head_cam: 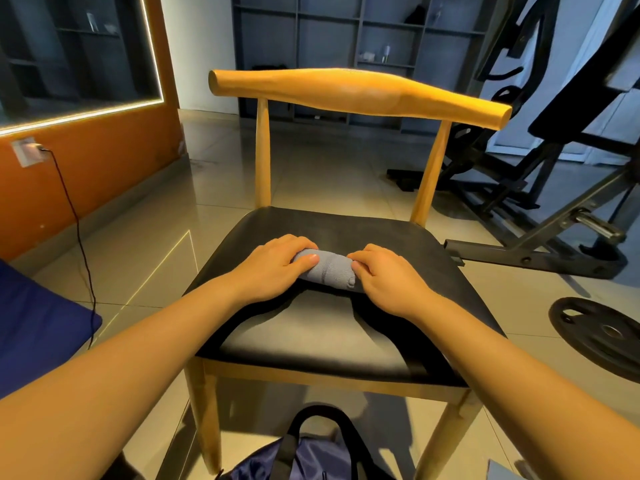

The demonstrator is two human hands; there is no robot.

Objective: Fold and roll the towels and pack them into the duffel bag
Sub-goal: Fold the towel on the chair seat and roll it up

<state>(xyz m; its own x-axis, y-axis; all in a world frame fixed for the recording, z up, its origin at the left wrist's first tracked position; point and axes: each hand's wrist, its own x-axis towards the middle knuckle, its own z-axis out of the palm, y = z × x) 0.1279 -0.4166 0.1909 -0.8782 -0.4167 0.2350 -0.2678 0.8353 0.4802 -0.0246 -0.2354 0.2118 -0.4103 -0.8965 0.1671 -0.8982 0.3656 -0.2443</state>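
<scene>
A grey towel [329, 270], rolled into a tight short cylinder, lies across the middle of the black seat of a wooden chair [346, 337]. My left hand [277, 268] grips the roll's left end, fingers curled over the top and thumb along its near side. My right hand [388, 275] grips the right end the same way. On the floor under the chair's front edge sits the navy duffel bag [311, 459] with black handles, only its top part in view.
A dark blue cushion [38, 327] lies at the left edge beside a black cable [81, 244] running from a wall socket. A weight plate [599, 334] rests on the floor at right, with a black gym bench frame [540, 223] behind it.
</scene>
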